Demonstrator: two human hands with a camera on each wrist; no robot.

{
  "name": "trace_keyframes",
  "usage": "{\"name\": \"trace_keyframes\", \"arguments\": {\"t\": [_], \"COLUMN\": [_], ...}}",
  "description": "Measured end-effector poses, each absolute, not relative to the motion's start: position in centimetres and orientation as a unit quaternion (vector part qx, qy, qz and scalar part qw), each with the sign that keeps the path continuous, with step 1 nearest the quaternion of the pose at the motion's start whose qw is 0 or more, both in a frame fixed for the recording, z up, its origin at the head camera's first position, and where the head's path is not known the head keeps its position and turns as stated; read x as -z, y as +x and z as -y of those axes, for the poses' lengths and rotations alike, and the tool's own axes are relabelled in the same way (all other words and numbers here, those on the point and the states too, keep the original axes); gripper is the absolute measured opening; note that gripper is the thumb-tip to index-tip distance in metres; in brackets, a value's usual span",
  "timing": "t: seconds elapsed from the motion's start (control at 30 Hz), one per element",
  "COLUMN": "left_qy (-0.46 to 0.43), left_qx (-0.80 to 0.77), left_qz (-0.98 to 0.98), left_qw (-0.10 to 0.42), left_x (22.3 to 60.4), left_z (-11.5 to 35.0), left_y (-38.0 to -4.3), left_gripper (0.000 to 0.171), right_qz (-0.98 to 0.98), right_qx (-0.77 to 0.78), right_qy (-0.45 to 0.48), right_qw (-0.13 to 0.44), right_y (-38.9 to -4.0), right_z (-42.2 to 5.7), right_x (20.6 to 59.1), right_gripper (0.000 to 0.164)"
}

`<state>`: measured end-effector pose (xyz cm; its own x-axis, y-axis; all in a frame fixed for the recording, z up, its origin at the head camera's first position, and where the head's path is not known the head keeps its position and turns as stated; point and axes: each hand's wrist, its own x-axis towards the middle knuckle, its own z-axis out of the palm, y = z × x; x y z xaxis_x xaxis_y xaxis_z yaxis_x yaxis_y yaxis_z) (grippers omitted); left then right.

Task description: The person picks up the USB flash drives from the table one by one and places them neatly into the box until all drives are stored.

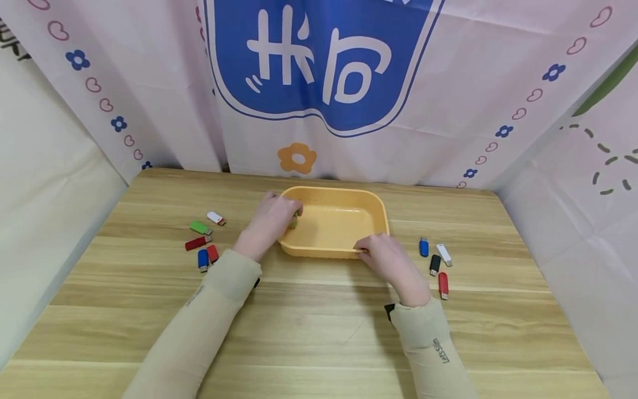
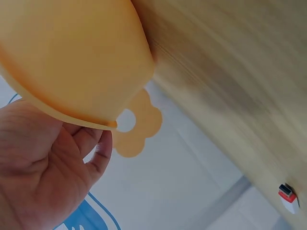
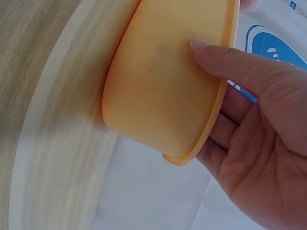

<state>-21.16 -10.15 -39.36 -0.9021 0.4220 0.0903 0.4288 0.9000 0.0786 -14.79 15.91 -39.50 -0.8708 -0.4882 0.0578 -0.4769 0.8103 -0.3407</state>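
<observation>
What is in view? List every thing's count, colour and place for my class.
Table: 1, light wood, across the lower view
Tray: 1, yellow, on table's far part
USB sticks: 5, white, green, red, second red, blue, left of tray
USB sticks: 4, blue, white, black, red, right of tray
Small object: 1, greenish, at tray's left end; identity unclear
Printed backdrop: 1, whitish, blue emblem, orange flower, behind table
Side cloths: 2, whitish, left and right
Sleeves: 2, beige, foreground
Wrist pieces: 2, black, at sleeves
Left hand: 1, bare, at tray's left end
Right hand: 1, bare, gripping tray's near right rim
</observation>
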Motion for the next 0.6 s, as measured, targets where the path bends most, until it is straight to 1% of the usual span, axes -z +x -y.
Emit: {"name": "trace_keyframes", "arguments": {"t": [0.13,0.3,0.47,0.6], "left_qy": [-0.216,-0.208,-0.204,-0.201], "left_qx": [0.037,0.028,0.022,-0.012], "left_qz": [0.975,0.977,0.977,0.977], "left_qw": [0.035,0.044,0.060,0.068], "left_x": [39.36,39.74,40.15,40.28], "left_z": [9.88,9.53,9.36,9.26], "left_y": [-21.46,-21.70,-21.73,-21.59], "left_gripper": [0.015,0.027,0.025,0.021], "right_qz": [-0.951,-0.950,-0.951,-0.951], "right_qx": [0.176,0.176,0.174,0.174], "right_qy": [-0.254,-0.256,-0.257,-0.256], "right_qw": [0.015,0.014,0.013,0.014], "right_y": [-14.79,-14.84,-14.86,-14.86], "right_z": [-15.90,-15.99,-15.98,-15.96], "right_x": [39.55,39.72,39.66,39.61], "right_gripper": [0.008,0.008,0.008,0.008]}}
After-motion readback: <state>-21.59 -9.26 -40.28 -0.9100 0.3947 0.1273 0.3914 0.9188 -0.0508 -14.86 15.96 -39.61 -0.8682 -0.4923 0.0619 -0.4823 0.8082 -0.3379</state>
